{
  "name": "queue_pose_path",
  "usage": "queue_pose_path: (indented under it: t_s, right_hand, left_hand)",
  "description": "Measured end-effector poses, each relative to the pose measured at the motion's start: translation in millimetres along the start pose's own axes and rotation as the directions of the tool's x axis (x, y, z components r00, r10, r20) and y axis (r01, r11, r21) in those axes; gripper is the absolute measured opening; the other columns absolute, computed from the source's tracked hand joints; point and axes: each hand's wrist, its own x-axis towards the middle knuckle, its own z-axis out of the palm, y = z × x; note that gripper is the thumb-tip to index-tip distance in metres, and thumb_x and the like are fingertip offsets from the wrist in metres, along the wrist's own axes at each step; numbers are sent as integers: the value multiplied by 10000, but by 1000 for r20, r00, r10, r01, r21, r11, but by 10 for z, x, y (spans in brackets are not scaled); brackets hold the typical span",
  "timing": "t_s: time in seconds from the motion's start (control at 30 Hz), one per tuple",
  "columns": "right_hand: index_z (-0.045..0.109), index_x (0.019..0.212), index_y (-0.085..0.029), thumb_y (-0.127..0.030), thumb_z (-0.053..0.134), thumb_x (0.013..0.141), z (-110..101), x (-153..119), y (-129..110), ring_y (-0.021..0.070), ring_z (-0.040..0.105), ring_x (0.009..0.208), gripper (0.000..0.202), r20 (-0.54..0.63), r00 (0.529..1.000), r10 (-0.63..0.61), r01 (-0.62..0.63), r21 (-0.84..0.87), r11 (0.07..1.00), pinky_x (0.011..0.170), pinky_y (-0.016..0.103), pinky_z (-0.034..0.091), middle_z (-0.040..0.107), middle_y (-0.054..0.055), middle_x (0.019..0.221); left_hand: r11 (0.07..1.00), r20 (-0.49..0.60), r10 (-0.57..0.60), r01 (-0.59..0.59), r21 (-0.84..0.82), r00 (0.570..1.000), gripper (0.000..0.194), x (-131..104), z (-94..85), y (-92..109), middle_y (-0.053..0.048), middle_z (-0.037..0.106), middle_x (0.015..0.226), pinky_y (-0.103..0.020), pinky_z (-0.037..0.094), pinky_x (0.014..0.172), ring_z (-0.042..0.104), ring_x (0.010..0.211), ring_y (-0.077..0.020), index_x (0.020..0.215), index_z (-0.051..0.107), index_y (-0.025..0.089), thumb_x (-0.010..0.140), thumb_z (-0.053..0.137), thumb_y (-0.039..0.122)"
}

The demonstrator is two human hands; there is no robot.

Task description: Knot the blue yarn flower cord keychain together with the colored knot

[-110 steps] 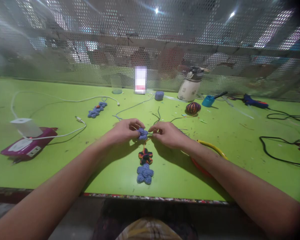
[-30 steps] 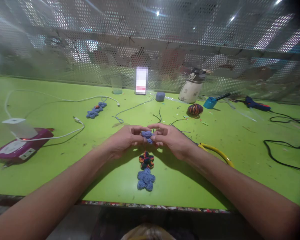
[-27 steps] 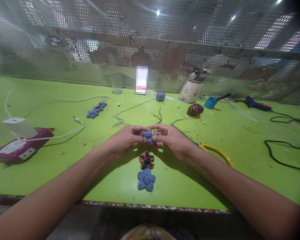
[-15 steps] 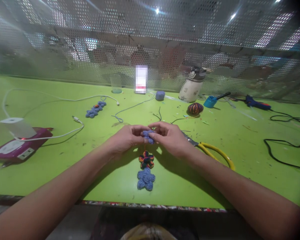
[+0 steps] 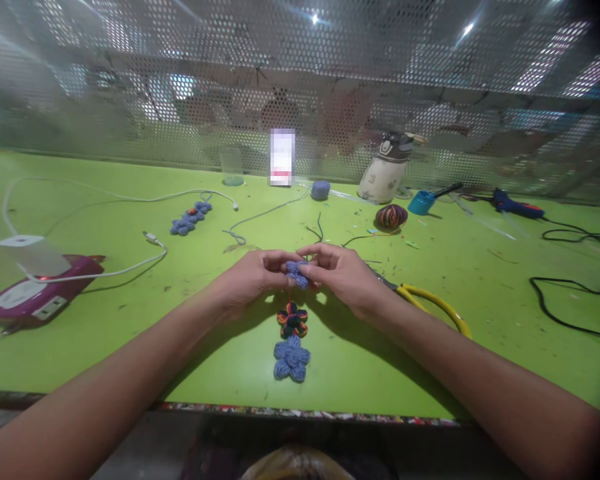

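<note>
Could lose pinch or get kinked if tugged unevenly, prob. via thin orange strand [image 5: 290,293]; might also bump yellow-handled scissors [image 5: 447,311] if swinging R hand [image 5: 347,275] right. Holding small blue flower [image 5: 297,273] btwn L hand [image 5: 247,275] & R hand, just far of multicolour flower [image 5: 293,319], over green counter [image 5: 350,380]. Looks puffy, yarn-made (partly hidden, can't tell full shape).
</note>
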Motion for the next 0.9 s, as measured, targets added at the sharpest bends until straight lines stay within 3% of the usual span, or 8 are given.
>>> queue_pose_path:
  t_s: [0.2,0.33,0.43,0.7,0.9]
  right_hand:
    - [641,977,-171,-227,668,785,-6,24,55,112,516,581,201,-4,999,-33,33,-57,998,557,263,403,613,2,681]
    - [633,998,-178,-234,651,805,-1,26,64,120,536,599,202,-9,999,-50,49,-96,994,567,274,421,637,18,723]
    - [630,1003,-173,-224,650,809,8,15,36,125,553,623,201,-4,999,-44,44,-93,995,588,277,438,641,21,727]
    - [582,1094,-172,-221,594,857,-16,-10,-10,133,559,660,242,9,1000,-28,29,-155,987,600,285,453,638,39,803]
    - [604,1081,-176,-237,592,851,-48,-17,-4,172,607,777,238,-74,993,-87,69,-211,975,655,312,489,652,73,879]
  left_hand:
    - [998,0,-26,26,-51,1000,291,-15,19,48,-99,708,907,-303,460,796,650,829,-165,955,696,124,674,718,53]
    - [996,15,-30,31,-82,999,259,-4,12,41,-105,696,898,-265,444,666,632,768,-147,971,690,120,716,731,145]
    - [997,-5,-35,35,-76,999,282,14,-4,12,-89,693,848,-241,417,610,607,700,-118,961,688,120,685,734,89]
    - [994,-54,-44,38,-99,998,271,12,13,47,-74,689,824,-258,455,661,601,689,-114,924,703,117,669,709,25]
    - [996,-138,-61,53,-66,989,340,16,27,77,-93,701,852,-267,470,695,611,687,-113,982,697,93,662,690,-24]
